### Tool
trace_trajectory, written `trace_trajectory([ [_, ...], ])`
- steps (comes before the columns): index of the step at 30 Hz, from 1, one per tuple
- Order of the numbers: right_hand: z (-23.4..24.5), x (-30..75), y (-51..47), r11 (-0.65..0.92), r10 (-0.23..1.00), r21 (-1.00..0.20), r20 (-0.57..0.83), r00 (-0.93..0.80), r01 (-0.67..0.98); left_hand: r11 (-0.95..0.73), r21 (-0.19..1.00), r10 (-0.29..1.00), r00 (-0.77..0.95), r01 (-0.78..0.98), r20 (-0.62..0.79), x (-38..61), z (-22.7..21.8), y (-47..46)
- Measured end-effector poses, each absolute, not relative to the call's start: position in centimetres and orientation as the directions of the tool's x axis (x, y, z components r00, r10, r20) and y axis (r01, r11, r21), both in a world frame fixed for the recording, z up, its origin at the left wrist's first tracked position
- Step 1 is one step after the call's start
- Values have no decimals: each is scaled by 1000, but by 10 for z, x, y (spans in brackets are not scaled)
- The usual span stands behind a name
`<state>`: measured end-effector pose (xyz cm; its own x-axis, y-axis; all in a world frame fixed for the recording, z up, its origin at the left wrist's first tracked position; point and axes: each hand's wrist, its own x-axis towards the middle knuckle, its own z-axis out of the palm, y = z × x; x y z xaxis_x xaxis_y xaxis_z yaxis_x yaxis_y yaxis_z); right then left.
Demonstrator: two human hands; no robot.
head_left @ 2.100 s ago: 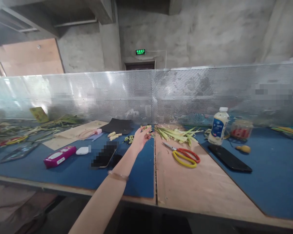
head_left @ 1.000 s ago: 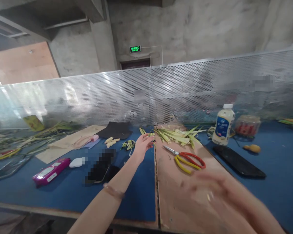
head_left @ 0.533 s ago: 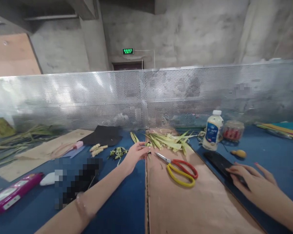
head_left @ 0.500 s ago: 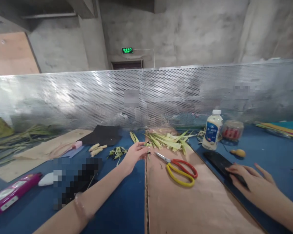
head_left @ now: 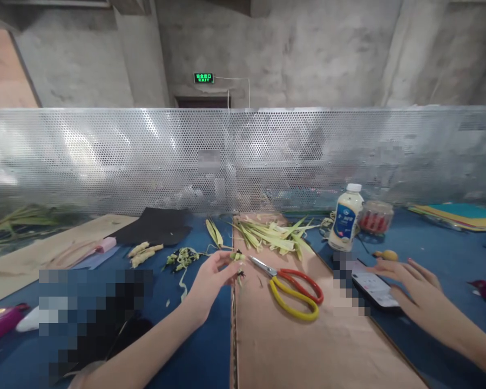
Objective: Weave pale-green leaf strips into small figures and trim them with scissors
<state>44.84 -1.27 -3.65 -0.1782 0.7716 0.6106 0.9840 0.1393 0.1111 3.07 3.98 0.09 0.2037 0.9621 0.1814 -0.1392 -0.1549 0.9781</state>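
Observation:
My left hand (head_left: 211,276) is stretched over the blue table top, its fingers pinched on a small green plant piece (head_left: 237,257) near the seam beside the brown board (head_left: 299,346). My right hand (head_left: 409,278) lies with fingers spread, its fingertips on a phone (head_left: 375,286) whose screen is lit. Red and yellow scissors (head_left: 294,283) lie on the board between the two hands. Behind them is a pile of green leaf strips (head_left: 271,235).
A white bottle (head_left: 344,217) and a clear tub with red contents (head_left: 375,217) stand at the back right. A perforated metal screen (head_left: 243,156) closes the far edge. A black sheet (head_left: 156,227), pale peeled stalks (head_left: 141,253) and green scraps (head_left: 180,258) lie at left.
My right hand came into view and settled on the phone, whose screen has lit up. My left hand drew back from the leaf pile toward me, still pinching the green piece.

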Motion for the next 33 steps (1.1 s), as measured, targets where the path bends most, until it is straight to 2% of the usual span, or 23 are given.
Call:
trace_trajectory([
  [8, -45, 448, -14, 120, 815, 111, 557, -162, 986, -120, 988, 961, 238, -99, 141, 32, 1, 34],
  [14, -38, 439, -17, 110, 878, 88, 458, -138, 990, -120, 990, 958, 252, -67, 133, 32, 0, 35],
  [21, -39, 442, -20, 122, 858, 88, 491, -149, 989, -82, 991, 958, 267, -107, 108, 32, 1, 34],
  [27, -35, 438, -21, 134, 883, 85, 443, -158, 987, -55, 991, 954, 287, -120, 87, 33, 4, 31],
  [33, -39, 442, -20, 81, 845, 141, 516, -143, 987, -28, 989, 956, 284, -144, 69, 33, 5, 30],
])
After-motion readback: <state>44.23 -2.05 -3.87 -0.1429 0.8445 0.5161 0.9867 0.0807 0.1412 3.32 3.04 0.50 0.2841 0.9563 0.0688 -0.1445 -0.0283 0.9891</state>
